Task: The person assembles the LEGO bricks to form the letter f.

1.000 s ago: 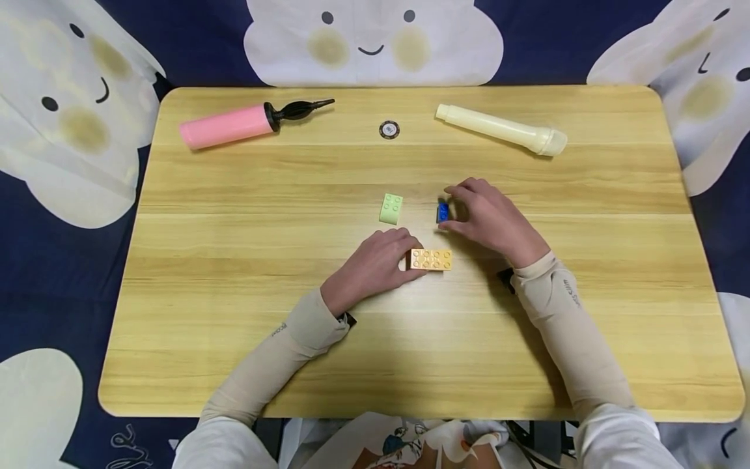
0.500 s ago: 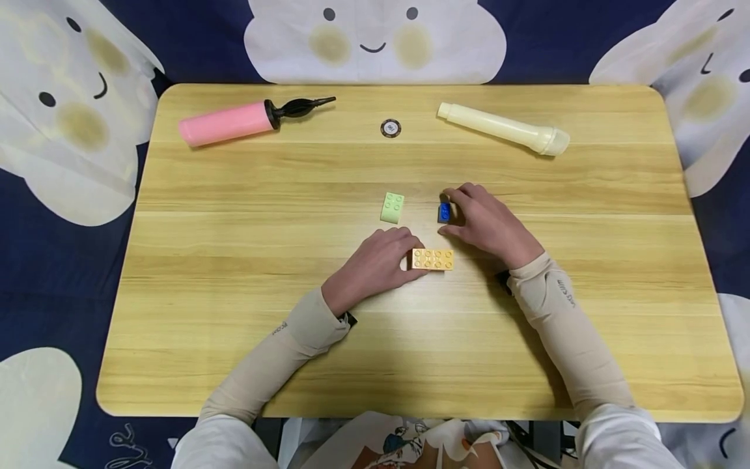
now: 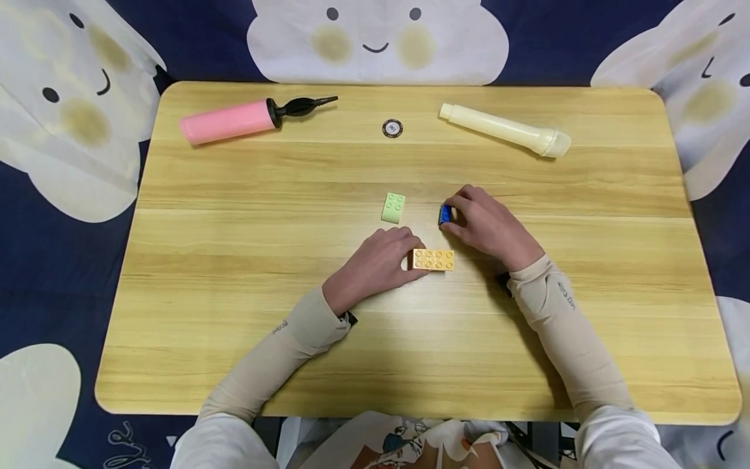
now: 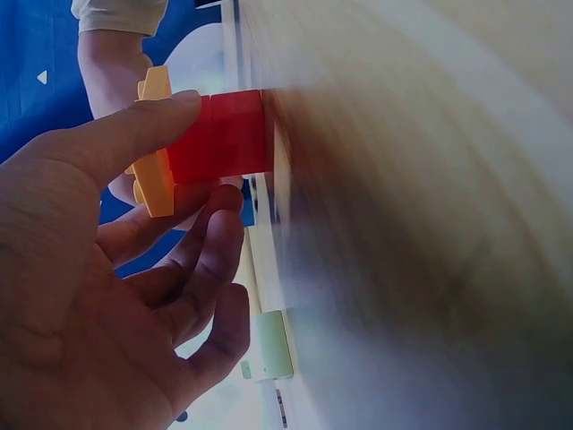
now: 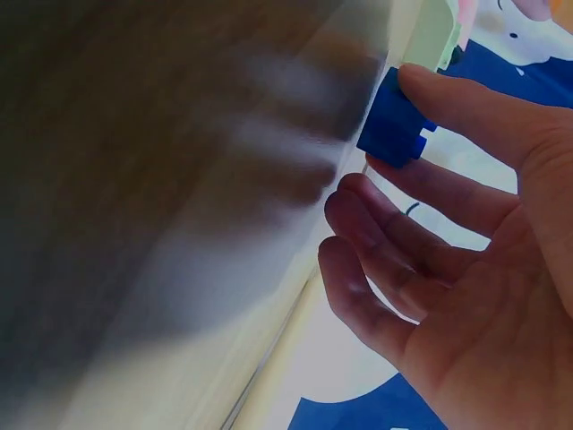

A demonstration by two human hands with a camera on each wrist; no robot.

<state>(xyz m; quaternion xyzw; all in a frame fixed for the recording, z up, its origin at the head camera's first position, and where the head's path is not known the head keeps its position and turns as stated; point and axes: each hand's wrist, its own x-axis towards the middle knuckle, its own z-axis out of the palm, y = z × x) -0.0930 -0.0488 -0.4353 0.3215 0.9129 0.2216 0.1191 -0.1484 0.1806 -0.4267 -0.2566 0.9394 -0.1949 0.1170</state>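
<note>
My left hand grips a stack of toy building bricks between thumb and fingers. On top is a light orange brick with studs; beneath it, red bricks show in the left wrist view, their lower face right at the table. A small blue brick is pinched between the thumb and index finger of my right hand, the other fingers loosely bent. Its studs face up in the head view. Left of the blue brick, a pale green brick lies on the table, touched by neither hand.
Along the back of the wooden table lie a pink hand pump with a black nozzle, a round dark-rimmed chip and a cream toy microphone. A cloud-patterned curtain hangs behind.
My right thumb and index finger have come together on the blue brick, which they stood around with a gap before. My left hand and its brick stack have stayed in place.
</note>
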